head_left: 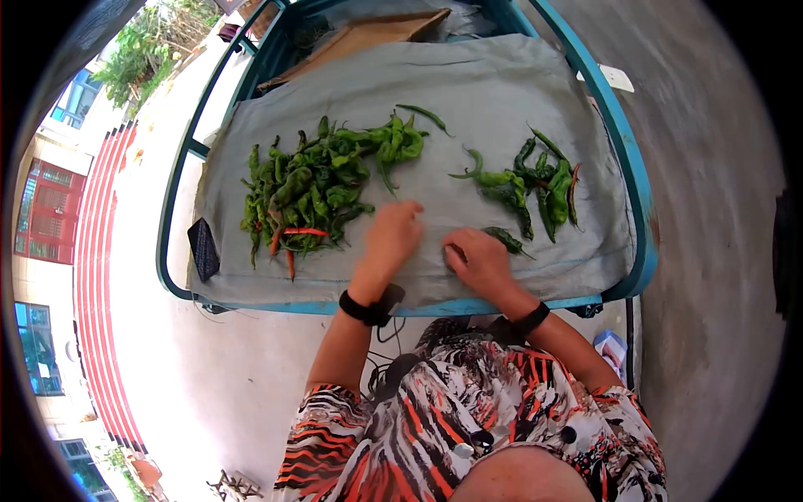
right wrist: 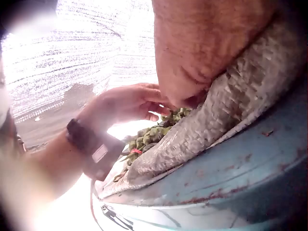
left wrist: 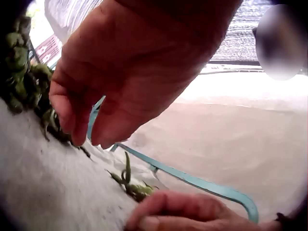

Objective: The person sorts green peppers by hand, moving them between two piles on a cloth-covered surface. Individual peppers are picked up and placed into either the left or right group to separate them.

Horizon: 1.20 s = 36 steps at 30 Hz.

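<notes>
Above the grey cloth (head_left: 418,284), my left hand (head_left: 393,238) hovers right of the large pile of green peppers (head_left: 318,180). In the left wrist view, a gap separates the thumb and loosely bent fingers of the left hand (left wrist: 125,72), with nothing between them. My right hand (head_left: 481,261) rests on the cloth near its front edge, fingers loosely curled, with no pepper visible in it. A single green pepper (head_left: 506,241) lies just beyond it. The smaller green pepper group (head_left: 519,188) lies farther right. Red peppers (head_left: 305,231) show at the big pile's near side.
A teal metal rail (head_left: 623,142) surrounds the cloth-covered cart bed. Brown cardboard (head_left: 368,38) lies at the far end, and a dark object (head_left: 203,249) at the left edge. Red-striped steps (head_left: 96,276) are off to the left.
</notes>
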{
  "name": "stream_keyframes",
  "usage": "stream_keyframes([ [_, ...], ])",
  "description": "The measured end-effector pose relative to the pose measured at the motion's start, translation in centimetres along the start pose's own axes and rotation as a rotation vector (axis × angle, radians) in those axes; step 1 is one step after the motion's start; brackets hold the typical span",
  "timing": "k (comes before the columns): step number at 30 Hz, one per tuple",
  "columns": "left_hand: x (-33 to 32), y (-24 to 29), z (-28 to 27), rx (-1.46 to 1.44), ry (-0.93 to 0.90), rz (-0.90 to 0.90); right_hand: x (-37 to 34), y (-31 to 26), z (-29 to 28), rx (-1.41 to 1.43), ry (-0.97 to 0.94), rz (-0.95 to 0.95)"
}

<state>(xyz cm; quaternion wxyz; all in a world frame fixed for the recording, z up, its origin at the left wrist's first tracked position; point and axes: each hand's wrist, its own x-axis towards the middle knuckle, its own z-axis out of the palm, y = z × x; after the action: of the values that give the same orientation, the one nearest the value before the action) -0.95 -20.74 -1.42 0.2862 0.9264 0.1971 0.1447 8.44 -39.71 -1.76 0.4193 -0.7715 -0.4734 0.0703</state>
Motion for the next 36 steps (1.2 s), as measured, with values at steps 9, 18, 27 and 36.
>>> stream_keyframes([
  [9,-0.9,-5.1,-1.0,-0.823,-0.272,-0.225,1.5,-1.3,-1.5,-0.117,0.071,0.176],
  [18,-1.7,-5.9,-0.3,-1.092,-0.136,-0.179,8.8,3.3,-2.5,-0.481,0.077,0.077],
  [27,-2.0,-5.0,-1.5,-0.385,0.215,0.095,12.5,-0.2,-5.7,0.088,0.220,0.189],
  [36,-2.7,-5.7,-2.2,-0.453,0.145,-0.009,9.2,4.2,-7.6,-0.733,-0.287,0.129],
])
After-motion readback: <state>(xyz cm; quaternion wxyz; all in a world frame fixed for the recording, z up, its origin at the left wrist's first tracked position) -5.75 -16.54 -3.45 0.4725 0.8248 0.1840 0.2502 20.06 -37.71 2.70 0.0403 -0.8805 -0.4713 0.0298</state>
